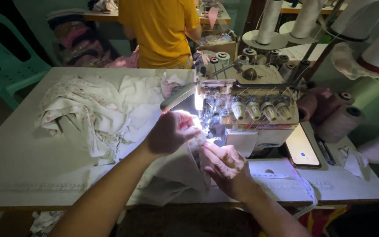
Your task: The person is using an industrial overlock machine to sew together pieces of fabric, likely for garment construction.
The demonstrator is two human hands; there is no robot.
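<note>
Single head view, looking down, close over sewing table (31, 166).

Green plastic chair (9, 66) far left; phone (302, 151), measuring tape (301, 184) right; thread cones (338, 118).

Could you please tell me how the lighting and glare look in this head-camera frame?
Head view: dim overall; the machine lamp blows out the left hand and nearby fabric; the right hand sits half in shadow; table corners fall dark; wide-angle bending at the edges.
</note>
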